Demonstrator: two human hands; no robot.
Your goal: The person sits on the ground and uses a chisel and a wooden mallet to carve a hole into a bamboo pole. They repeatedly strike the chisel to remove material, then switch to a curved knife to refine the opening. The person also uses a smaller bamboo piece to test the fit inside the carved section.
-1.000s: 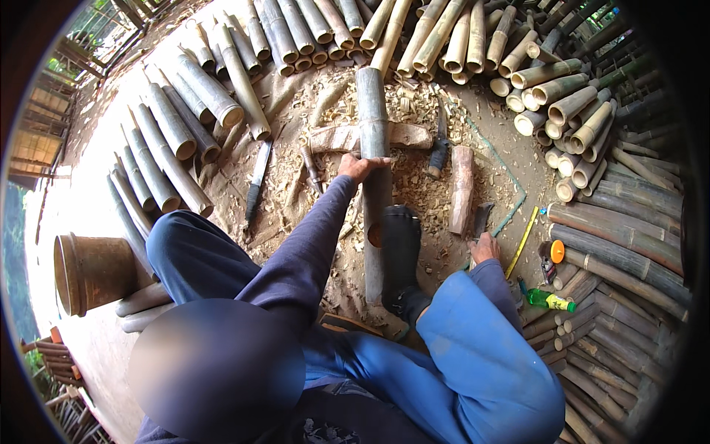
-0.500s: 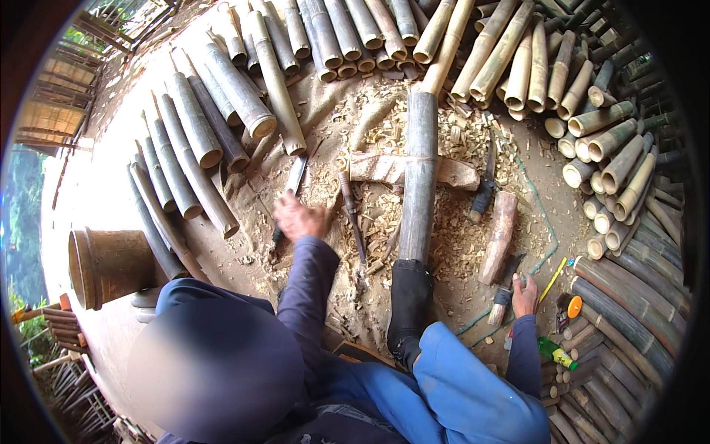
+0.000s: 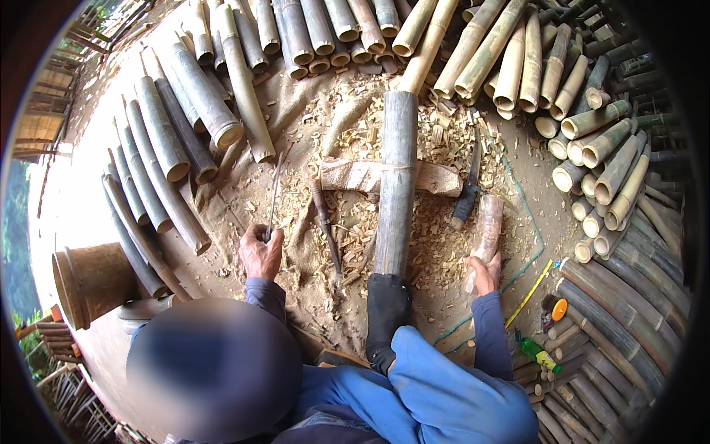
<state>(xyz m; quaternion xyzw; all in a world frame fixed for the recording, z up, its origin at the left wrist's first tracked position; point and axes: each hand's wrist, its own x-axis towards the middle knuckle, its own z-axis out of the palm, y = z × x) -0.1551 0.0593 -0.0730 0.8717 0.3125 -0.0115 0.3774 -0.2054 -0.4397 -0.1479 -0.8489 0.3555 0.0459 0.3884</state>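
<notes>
Knife [image 3: 274, 201] and wood block [image 3: 487, 229] are held at one moment, one in each hand, above shavings-strewn ground. The left hand [image 3: 261, 253] is closed around the knife's handle, the blade pointing away from the person; it shows so thin that it is probably turned edge-on. The right hand [image 3: 484, 274] grips the near end of the one block, fingers and thumb wrapped about it; whether the block touches the ground I cannot tell.

Between the two hands lies one bamboo tube [image 3: 398, 137], crossing over one rough log [image 3: 353, 176]. One black boot [image 3: 388, 302] is at the tube's near end. Two more tools lie on the ground: one slim tool [image 3: 324, 222] left of the tube, and one dark-handled blade [image 3: 467, 198] on its right.

Farther right are one green cord [image 3: 542, 243], one yellow strip [image 3: 528, 296], one orange lid [image 3: 560, 308] and one green bottle [image 3: 538, 354]. One brown bucket [image 3: 100, 283] stands at far left. Around the edge are dozens of bamboo poles [image 3: 164, 140].
</notes>
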